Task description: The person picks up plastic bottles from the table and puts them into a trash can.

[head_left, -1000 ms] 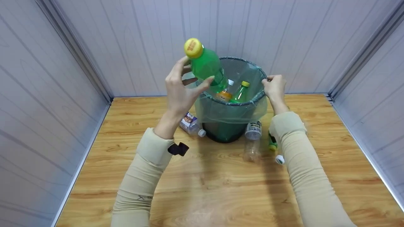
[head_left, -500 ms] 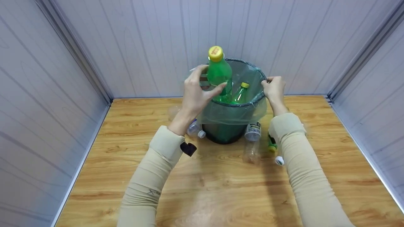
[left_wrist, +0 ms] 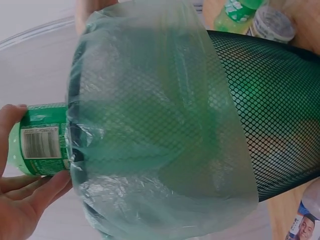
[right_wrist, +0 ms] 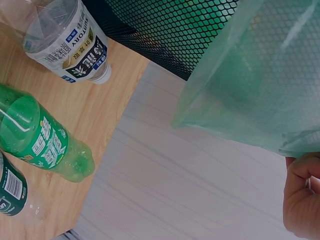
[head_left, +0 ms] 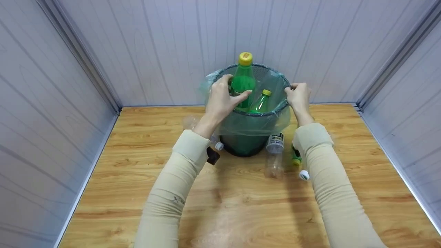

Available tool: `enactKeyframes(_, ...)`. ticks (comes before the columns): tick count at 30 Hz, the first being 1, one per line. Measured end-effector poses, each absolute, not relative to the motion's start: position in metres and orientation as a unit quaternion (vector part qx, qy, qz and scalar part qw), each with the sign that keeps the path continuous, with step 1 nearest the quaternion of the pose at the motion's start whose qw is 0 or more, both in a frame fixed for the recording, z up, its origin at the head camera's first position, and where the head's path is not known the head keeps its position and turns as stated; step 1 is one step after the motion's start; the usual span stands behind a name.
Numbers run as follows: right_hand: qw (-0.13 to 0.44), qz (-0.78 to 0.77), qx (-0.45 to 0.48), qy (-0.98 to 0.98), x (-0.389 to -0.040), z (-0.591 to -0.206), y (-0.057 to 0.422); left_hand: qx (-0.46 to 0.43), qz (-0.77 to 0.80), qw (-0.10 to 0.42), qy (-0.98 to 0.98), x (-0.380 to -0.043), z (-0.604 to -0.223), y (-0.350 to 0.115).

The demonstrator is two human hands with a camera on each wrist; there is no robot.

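My left hand point(head_left: 220, 100) grips a green plastic bottle point(head_left: 243, 82) with a yellow cap, its fingers and thumb curled round the body. The bottle stands nearly upright, cap up, its lower part inside the mesh waste bin point(head_left: 241, 146); its barcode label point(left_wrist: 41, 142) shows just outside the rim in the left wrist view. My right hand point(head_left: 299, 99) pinches the bin's right rim together with the translucent green liner bag point(head_left: 253, 125). Inside the bin leans a smaller green bottle point(head_left: 262, 103) with a yellow cap. Other contents are mostly hidden.
Around the bin lie a clear bottle point(head_left: 275, 148) with a white label, a green bottle point(right_wrist: 45, 140), a dark-green-labelled bottle point(right_wrist: 12, 185) and a picture-labelled bottle point(left_wrist: 305, 225). A white cap point(head_left: 304, 175) shows beside my right sleeve. Panel walls point(head_left: 165, 51) enclose the wooden surface point(head_left: 144, 172).
My left hand has moved right and slightly down, bringing the green bottle from tilted above the left rim to nearly upright within the bin's opening. My right hand stays on the rim.
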State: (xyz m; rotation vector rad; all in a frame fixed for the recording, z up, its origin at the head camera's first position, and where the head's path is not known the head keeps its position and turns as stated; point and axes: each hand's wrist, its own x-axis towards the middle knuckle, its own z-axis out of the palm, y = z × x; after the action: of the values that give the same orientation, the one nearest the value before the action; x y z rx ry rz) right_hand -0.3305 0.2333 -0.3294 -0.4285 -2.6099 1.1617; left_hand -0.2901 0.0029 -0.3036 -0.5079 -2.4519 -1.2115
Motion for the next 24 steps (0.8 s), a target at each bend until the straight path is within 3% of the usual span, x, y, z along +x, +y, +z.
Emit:
enactKeyframes(14,0.123,0.401,-0.140,-0.897,-0.331,-0.329,0.232,-0.133,-0.367,0.066,-0.918,-0.301,-0.310,0.010)
enactKeyframes(19,0.131,0.400,-0.136,-0.897,-0.331,-0.329,0.232,-0.136,-0.357,0.074,-0.921,-0.300,-0.309,0.011)
enactKeyframes(24,0.132,0.399,-0.140,-0.897,-0.331,-0.328,0.232,-0.156,-0.395,0.133,-0.896,-0.297,-0.311,0.008)
